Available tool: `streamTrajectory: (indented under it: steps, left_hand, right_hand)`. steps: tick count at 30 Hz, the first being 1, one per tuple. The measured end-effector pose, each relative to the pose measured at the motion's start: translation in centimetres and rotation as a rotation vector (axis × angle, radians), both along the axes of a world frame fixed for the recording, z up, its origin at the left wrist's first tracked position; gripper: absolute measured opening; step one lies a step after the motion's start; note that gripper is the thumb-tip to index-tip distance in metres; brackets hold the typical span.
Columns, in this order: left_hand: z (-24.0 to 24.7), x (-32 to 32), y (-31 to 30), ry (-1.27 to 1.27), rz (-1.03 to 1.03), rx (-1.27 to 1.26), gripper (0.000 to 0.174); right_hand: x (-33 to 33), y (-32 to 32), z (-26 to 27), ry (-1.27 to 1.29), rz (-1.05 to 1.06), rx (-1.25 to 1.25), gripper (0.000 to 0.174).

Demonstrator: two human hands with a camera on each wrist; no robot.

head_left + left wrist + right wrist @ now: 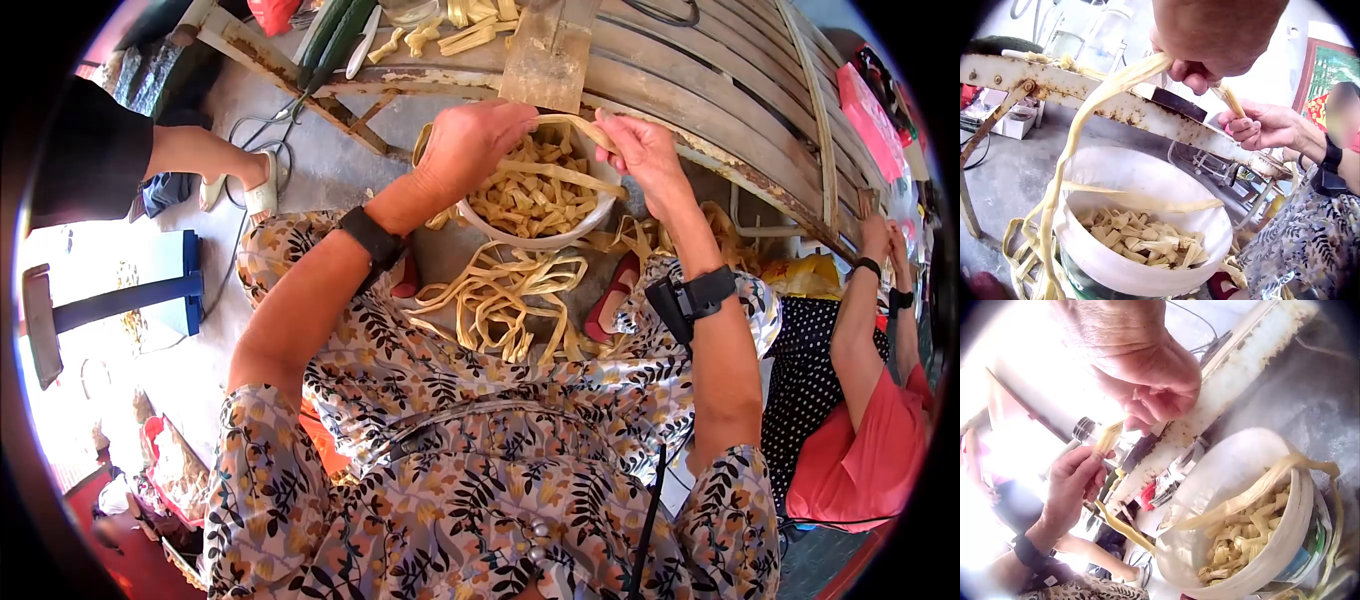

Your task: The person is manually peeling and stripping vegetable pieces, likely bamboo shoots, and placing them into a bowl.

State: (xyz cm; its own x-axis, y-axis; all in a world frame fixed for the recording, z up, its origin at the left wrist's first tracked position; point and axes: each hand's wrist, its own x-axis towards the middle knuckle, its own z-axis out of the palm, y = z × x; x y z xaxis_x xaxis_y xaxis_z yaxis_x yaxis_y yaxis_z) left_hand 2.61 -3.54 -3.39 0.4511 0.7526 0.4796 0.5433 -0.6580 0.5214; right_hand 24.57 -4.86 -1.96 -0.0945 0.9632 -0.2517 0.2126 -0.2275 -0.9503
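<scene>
Both hands are raised over a white bucket (pixel 540 241), gripping one long pale yellow tofu-skin strip (pixel 1094 100). My left hand (pixel 475 140) pinches the strip between thumb and fingers, and a long tail hangs from it past the bucket's side. A short stretch (pixel 566 120) runs across to my right hand (pixel 645 155), whose thumb and fingertips pinch the other end. Below, the bucket holds many small knotted pieces (pixel 1141 240). Another strip (pixel 1241 501) lies across the bucket's rim. Loose strips (pixel 510 300) lie in a tangle on the floor between the red shoes.
A slatted bench with a rusty frame (pixel 690 150) stands just beyond the bucket, with a wooden board (pixel 548 60) on it. Knotted pieces (pixel 470 38) and long green vegetables (pixel 335 40) lie there too. Another person (pixel 870 430) sits at right; someone's leg (pixel 200 155) is at left.
</scene>
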Motion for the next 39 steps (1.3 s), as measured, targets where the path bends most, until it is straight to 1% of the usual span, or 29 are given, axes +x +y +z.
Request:
streamTrajectory:
  steps: [2,5,7,8,9,10,11,12,13,14,15,17,18,19,20,22,23,25,26,27,28,29,30,32,33,34,36,37,39]
  left_hand:
    - [0.5,0.1,-0.2,0.039,-0.040,0.020,0.017]
    - [1.8,0.3,-0.4,0.155,-0.125,0.036,0.017]
    - [2.3,0.3,-0.4,0.249,-0.147,0.040,0.015]
    - [2.5,0.0,-0.2,0.201,-0.167,-0.042,0.015]
    - [2.5,-0.3,0.2,0.153,-0.185,-0.125,0.015]
    - [2.5,-0.7,0.6,0.105,-0.201,-0.208,0.016]
    - [2.4,-0.9,1.1,0.037,-0.203,-0.258,0.023]
    - [2.3,-1.2,1.6,-0.004,-0.223,-0.377,0.023]
    - [2.2,-1.4,2.0,-0.046,-0.242,-0.494,0.023]
    - [2.1,-1.6,2.3,-0.088,-0.260,-0.610,0.023]
    - [1.8,-1.4,2.4,-0.188,-0.295,-0.767,0.023]
    - [1.6,-0.8,1.2,-0.374,-0.339,-1.011,0.022]
    - [1.4,-0.2,0.8,-0.468,-0.370,-1.126,0.023]
    - [0.4,0.7,0.8,-0.573,-0.457,-1.244,0.024]
    - [-0.1,1.2,0.3,-0.687,-0.504,-1.334,0.026]
    - [-1.0,2.0,-0.5,-0.802,-0.610,-1.520,0.029]
    - [-1.1,2.5,-0.8,-0.851,-0.646,-1.577,0.030]
    - [-1.1,3.2,-1.2,-0.953,-0.709,-1.688,0.032]
    - [-1.1,3.3,-1.2,-0.970,-0.736,-1.703,0.032]
    - [-1.3,3.3,-1.0,-0.986,-0.765,-1.718,0.032]
    - [-1.6,3.3,-0.8,-1.005,-0.795,-1.734,0.032]
    - [-2.2,3.2,-0.5,-1.112,-0.904,-1.753,0.032]
    - [-2.5,3.1,-0.4,-1.075,-0.770,-1.708,0.030]
    - [-1.9,3.4,-0.1,-0.996,-0.512,-1.604,0.027]
    - [-3.3,3.1,0.7,-1.082,-0.511,-1.553,0.020]
    - [-2.6,3.3,0.6,-1.066,-0.346,-1.430,0.018]
    - [0.4,3.9,-0.3,-1.019,-0.029,-1.171,0.015]
    - [1.8,4.2,-0.6,-0.931,0.081,-1.027,0.013]
    - [2.5,3.7,-0.5,-0.738,0.065,-0.816,0.013]
  right_hand:
    - [0.1,0.2,-0.7,-0.040,-0.043,-0.010,0.029]
    - [0.6,0.6,-2.4,-0.282,-0.102,0.227,0.022]
    - [0.5,0.1,-2.7,-0.415,-0.110,0.238,0.018]
    - [0.1,-0.4,-2.5,-0.479,-0.113,0.243,0.015]
    - [-0.3,-0.9,-2.2,-0.612,-0.042,0.217,0.014]
    - [-0.5,-1.2,-2.9,-0.554,0.079,0.213,0.014]
    - [-0.8,-1.6,-4.2,-0.495,0.200,0.207,0.014]
    - [-1.0,-1.9,-4.9,-0.434,0.320,0.205,0.014]
    - [-1.7,-2.5,-3.6,-0.240,0.412,0.109,0.016]
    - [-2.7,-3.4,-1.0,-0.046,0.501,0.013,0.020]
    - [-3.3,-3.6,1.0,0.150,0.585,-0.084,0.023]
    - [-2.7,-2.9,2.7,0.461,0.512,-0.122,0.029]
    - [-2.3,-2.4,2.9,0.542,0.477,-0.123,0.034]
    - [-1.8,-1.9,3.1,0.624,0.445,-0.124,0.039]
    - [-2.0,-1.9,3.0,0.536,0.396,-0.059,0.038]
    - [-2.9,-1.9,2.3,0.367,0.294,0.072,0.037]
    - [-2.8,-1.7,1.9,0.348,0.300,0.126,0.033]
    - [-3.0,-2.1,2.4,0.197,0.271,0.158,0.030]
    - [-3.1,-2.2,2.6,0.123,0.252,0.177,0.029]
    - [-3.2,-2.3,2.1,0.102,0.226,0.230,0.026]
    - [-3.3,-2.4,2.2,0.113,0.197,0.208,0.026]
    - [-3.5,-2.6,2.3,0.125,0.168,0.186,0.026]
    - [-3.7,-2.7,2.5,0.136,0.140,0.167,0.026]
    - [-2.8,-1.8,2.1,-0.376,0.088,0.735,0.026]
    - [-2.5,-1.5,2.0,-0.639,0.055,1.011,0.025]
    - [-2.6,-1.5,2.1,-0.687,0.010,0.972,0.026]
    - [-2.8,-1.8,2.4,-0.780,-0.078,0.891,0.028]
    - [-3.0,-1.7,2.1,-0.807,-0.070,0.812,0.027]
    - [-3.1,-1.5,2.4,-0.472,0.002,0.449,0.024]
